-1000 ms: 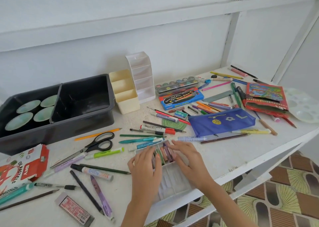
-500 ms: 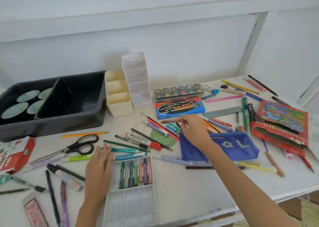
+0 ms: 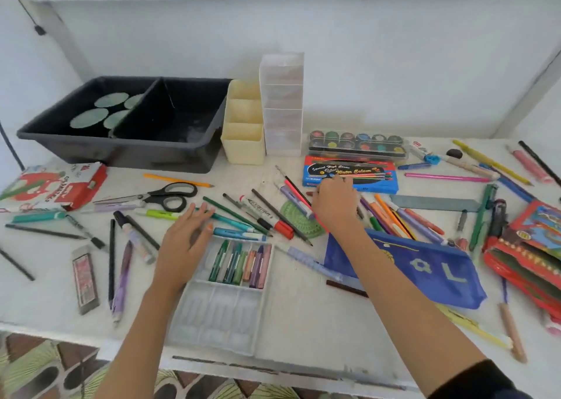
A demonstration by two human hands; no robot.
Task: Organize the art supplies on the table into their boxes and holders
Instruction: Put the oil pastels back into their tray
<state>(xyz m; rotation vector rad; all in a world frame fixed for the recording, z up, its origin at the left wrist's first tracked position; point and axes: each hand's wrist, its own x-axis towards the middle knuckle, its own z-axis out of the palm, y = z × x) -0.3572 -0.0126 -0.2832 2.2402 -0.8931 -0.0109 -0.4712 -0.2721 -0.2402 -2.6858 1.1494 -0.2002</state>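
At the left edge of the tray [image 3: 218, 316], the left hand [image 3: 182, 246] lies flat, fingers spread. Beyond the tray, the right hand [image 3: 334, 207] curls over loose pens [image 3: 394, 219]; grip unclear. The tray sits near the worktop [image 3: 303, 322] edge; a forearm could shove it off.

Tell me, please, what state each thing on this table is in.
Pastel tray, uncovered, pastels in the far row only.
Scissors, blades closed.
Black bin, green discs in left compartment.
Cream holder, upright, nothing sticking out.
Left hand, open, fingers spread over pens.
Right hand, fingers curled among pens; grip unclear.
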